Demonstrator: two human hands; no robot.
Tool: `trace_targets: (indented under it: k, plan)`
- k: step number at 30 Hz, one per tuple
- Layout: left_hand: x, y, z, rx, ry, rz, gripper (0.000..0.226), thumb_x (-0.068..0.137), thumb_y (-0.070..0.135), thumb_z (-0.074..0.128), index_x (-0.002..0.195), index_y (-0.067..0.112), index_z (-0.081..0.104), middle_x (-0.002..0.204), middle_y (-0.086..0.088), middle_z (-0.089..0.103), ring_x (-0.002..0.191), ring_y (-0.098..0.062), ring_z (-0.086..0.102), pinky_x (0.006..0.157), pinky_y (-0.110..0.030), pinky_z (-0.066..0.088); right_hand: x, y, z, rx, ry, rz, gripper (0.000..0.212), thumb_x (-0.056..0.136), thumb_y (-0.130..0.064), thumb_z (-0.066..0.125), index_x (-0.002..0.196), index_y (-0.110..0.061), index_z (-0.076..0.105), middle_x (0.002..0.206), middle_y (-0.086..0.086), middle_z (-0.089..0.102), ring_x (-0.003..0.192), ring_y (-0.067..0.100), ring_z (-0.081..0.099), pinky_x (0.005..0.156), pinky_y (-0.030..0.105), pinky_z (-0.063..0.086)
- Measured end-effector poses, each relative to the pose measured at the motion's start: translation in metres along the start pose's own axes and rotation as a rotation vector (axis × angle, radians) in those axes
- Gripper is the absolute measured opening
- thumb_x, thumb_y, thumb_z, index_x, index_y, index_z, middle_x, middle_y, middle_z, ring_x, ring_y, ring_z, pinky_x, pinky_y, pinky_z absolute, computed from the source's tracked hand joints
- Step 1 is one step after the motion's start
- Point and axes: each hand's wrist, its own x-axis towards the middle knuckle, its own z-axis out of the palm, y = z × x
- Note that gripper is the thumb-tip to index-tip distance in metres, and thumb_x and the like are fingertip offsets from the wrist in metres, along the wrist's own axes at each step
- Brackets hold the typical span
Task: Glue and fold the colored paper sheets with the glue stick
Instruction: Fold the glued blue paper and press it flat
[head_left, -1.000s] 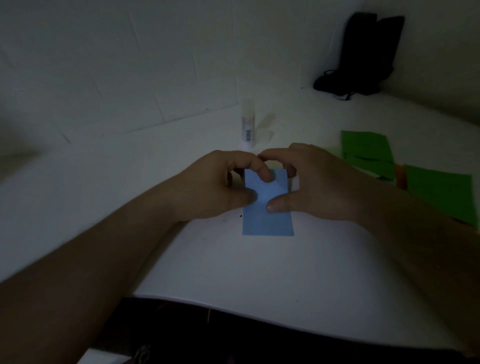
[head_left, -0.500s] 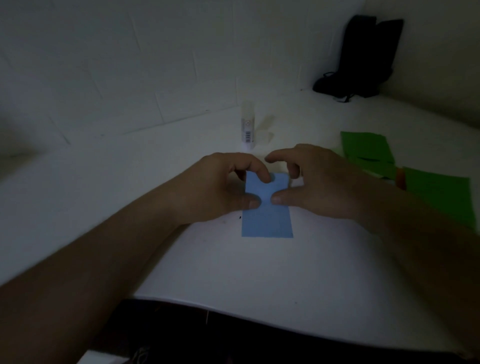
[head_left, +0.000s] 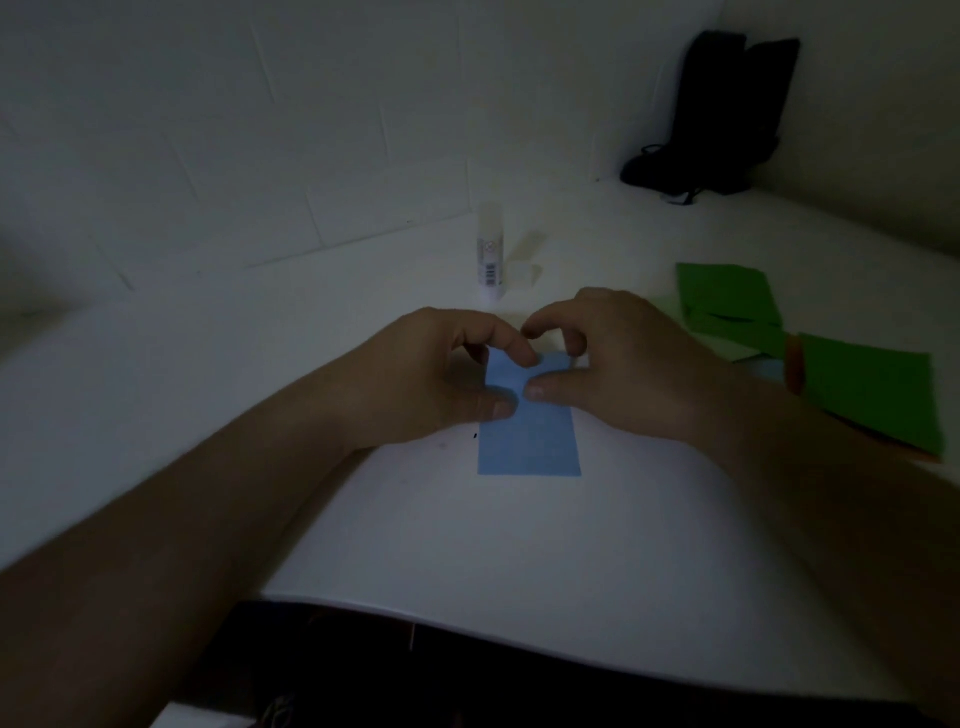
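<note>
Nearest you, your left hand (head_left: 431, 374) and right hand (head_left: 618, 369) are pinching the far end of the blue paper (head_left: 530, 436) with curled fingers, apparently folding it on the table (head_left: 467, 540). Farther off, the glue stick (head_left: 490, 258) is standing upright, well apart. Next you are probably creasing the fold flat.

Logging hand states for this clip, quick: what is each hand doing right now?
Left hand: fingers curled, pinching the far end of the blue paper.
Right hand: fingers curled, pinching the same end of the blue paper.
</note>
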Motion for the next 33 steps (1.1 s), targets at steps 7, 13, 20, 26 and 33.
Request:
trace_targets:
  k: [7,13,20,26,33]
  plan:
    - [0.001,-0.002,-0.001,0.055,0.009,0.002,0.036,0.081,0.029,0.086,0.109,0.044,0.069,0.109,0.009,0.067,0.086,0.009,0.061,0.068,-0.007,0.045,0.002,0.008,-0.004,-0.002,0.031,0.029,0.052,0.078,-0.049,0.081,0.126,-0.037,0.064,0.088,-0.017,0.046,0.087,0.011,0.049,0.080,0.037,0.046]
    - [0.006,0.001,0.006,0.074,0.075,0.044,0.031,0.080,0.026,0.086,0.103,0.041,0.072,0.100,0.009,0.071,0.080,0.003,0.065,0.068,-0.013,0.049,0.004,0.002,0.008,0.044,0.043,-0.057,0.045,0.076,-0.057,0.078,0.116,-0.041,0.066,0.084,-0.018,0.043,0.089,0.013,0.047,0.080,0.040,0.045]
    - [0.008,-0.003,0.006,0.071,0.123,0.021,0.030,0.078,0.029,0.088,0.093,0.049,0.071,0.101,0.014,0.070,0.094,0.001,0.065,0.082,-0.023,0.055,0.006,0.009,0.002,-0.001,0.048,-0.007,0.053,0.075,-0.054,0.082,0.123,-0.042,0.063,0.090,-0.017,0.039,0.100,0.016,0.049,0.091,0.047,0.047]
    - [0.010,-0.002,0.009,0.079,0.163,0.047,0.029,0.075,0.030,0.091,0.090,0.046,0.073,0.087,0.027,0.068,0.086,0.000,0.065,0.072,-0.010,0.048,0.005,0.010,0.006,-0.006,0.081,-0.009,0.047,0.075,-0.060,0.076,0.117,-0.041,0.066,0.087,-0.019,0.040,0.094,0.014,0.048,0.081,0.038,0.042]
    - [0.012,-0.008,0.011,0.124,0.218,0.043,0.029,0.076,0.031,0.090,0.084,0.050,0.070,0.076,0.047,0.059,0.086,0.006,0.062,0.067,-0.002,0.039,0.006,0.010,0.002,0.010,0.047,0.015,0.045,0.077,-0.054,0.080,0.118,-0.043,0.063,0.089,-0.018,0.042,0.096,0.015,0.049,0.090,0.047,0.048]
